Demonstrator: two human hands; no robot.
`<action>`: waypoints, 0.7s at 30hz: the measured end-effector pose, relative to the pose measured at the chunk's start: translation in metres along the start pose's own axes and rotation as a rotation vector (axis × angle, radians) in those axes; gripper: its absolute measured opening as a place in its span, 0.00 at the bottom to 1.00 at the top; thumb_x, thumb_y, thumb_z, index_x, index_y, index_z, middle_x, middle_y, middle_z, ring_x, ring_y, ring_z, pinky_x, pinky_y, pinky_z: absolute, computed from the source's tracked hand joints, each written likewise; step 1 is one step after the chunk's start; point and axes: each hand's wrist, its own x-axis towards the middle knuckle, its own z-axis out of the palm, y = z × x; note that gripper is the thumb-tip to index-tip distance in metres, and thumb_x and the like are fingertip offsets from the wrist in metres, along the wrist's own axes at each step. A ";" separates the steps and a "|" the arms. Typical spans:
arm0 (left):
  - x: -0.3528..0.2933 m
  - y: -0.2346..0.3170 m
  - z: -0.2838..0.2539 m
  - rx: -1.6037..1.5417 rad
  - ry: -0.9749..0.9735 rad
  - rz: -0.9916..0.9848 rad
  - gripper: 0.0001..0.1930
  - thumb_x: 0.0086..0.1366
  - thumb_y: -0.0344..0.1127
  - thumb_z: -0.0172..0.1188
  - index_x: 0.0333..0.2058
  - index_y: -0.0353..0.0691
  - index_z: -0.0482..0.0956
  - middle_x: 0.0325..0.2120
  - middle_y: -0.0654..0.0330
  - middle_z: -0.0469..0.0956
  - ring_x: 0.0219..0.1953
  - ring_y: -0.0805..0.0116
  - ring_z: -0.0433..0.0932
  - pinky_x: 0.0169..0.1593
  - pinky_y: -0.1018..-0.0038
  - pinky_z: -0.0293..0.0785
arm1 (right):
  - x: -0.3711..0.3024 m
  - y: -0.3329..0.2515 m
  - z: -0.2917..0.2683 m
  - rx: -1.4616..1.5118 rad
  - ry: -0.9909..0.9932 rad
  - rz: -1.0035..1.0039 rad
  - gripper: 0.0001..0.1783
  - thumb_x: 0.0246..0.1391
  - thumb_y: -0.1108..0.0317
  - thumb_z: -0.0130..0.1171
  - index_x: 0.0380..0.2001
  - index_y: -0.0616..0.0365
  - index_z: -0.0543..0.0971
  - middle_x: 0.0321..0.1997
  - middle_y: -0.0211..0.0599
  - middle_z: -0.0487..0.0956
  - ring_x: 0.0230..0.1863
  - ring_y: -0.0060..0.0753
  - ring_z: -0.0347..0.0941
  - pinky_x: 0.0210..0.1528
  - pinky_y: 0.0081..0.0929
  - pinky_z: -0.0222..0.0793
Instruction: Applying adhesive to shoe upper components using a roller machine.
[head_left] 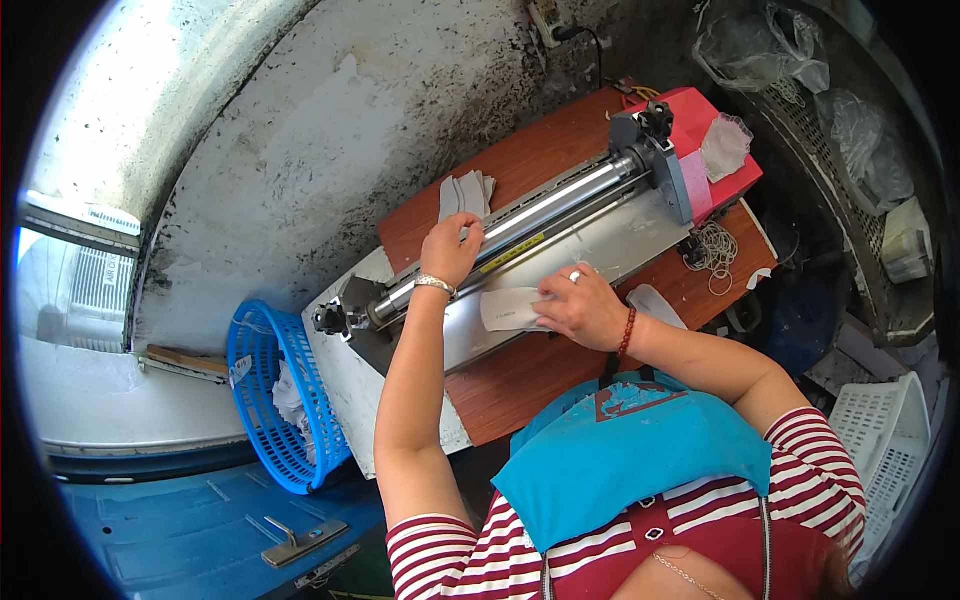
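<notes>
Centre frame: a brown wooden table (520, 380) carrying a long roller machine (520, 255) that runs diagonally from lower left to upper right, with a red housing (725, 160) at its upper-right end. Lower left of frame: a blue plastic basket (275, 400) on its side against the table end, holding crumpled white scraps; how full, cannot tell. Far lower right: a white slatted crate (890, 450), contents not visible. Behind the roller, toward top centre, a small stack of pale flat pieces (465, 195) lies on the table. Judging by this, some pieces are through and the work is mid-run, one piece in hand. That white flat piece (508, 308) lies on the machine's grey feed plate, just in front of the roller. Right hand (580, 308) lies flat on it, fingers spread, pressing down. Left hand (450, 250) rests on the roller bar, fingers curled over it. Loose rubber bands (712, 250) lie right of the machine.
</notes>
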 end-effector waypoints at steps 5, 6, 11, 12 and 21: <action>0.004 0.003 0.005 0.039 0.020 -0.067 0.13 0.59 0.41 0.53 0.34 0.40 0.81 0.34 0.50 0.80 0.39 0.49 0.78 0.44 0.61 0.73 | -0.002 0.010 -0.003 0.030 0.035 0.014 0.07 0.43 0.66 0.65 0.29 0.48 0.79 0.38 0.27 0.73 0.41 0.31 0.70 0.42 0.32 0.63; 0.006 0.006 0.006 0.056 0.006 -0.106 0.13 0.60 0.41 0.52 0.34 0.40 0.81 0.34 0.50 0.80 0.40 0.49 0.78 0.44 0.61 0.73 | -0.003 0.013 -0.006 -0.006 0.085 0.015 0.07 0.43 0.67 0.65 0.29 0.49 0.79 0.37 0.27 0.73 0.40 0.31 0.71 0.42 0.32 0.64; 0.017 0.006 0.013 0.118 -0.061 -0.087 0.17 0.61 0.45 0.48 0.35 0.41 0.81 0.35 0.48 0.80 0.40 0.47 0.77 0.46 0.59 0.72 | -0.012 0.036 -0.032 -0.169 0.198 0.043 0.09 0.41 0.68 0.66 0.29 0.49 0.79 0.34 0.28 0.74 0.37 0.32 0.72 0.41 0.32 0.65; 0.020 0.007 0.014 0.140 -0.101 -0.090 0.18 0.62 0.46 0.46 0.35 0.41 0.81 0.35 0.47 0.80 0.40 0.46 0.77 0.46 0.58 0.72 | -0.017 0.041 -0.035 -0.226 0.173 0.056 0.08 0.43 0.67 0.64 0.30 0.50 0.79 0.34 0.28 0.74 0.35 0.31 0.71 0.39 0.31 0.64; 0.055 0.016 0.029 0.085 -0.407 -0.176 0.23 0.61 0.49 0.43 0.39 0.38 0.81 0.38 0.45 0.80 0.42 0.44 0.77 0.49 0.59 0.71 | 0.007 0.035 -0.008 -0.302 0.087 0.146 0.07 0.44 0.65 0.63 0.29 0.52 0.78 0.29 0.29 0.70 0.32 0.32 0.69 0.36 0.30 0.61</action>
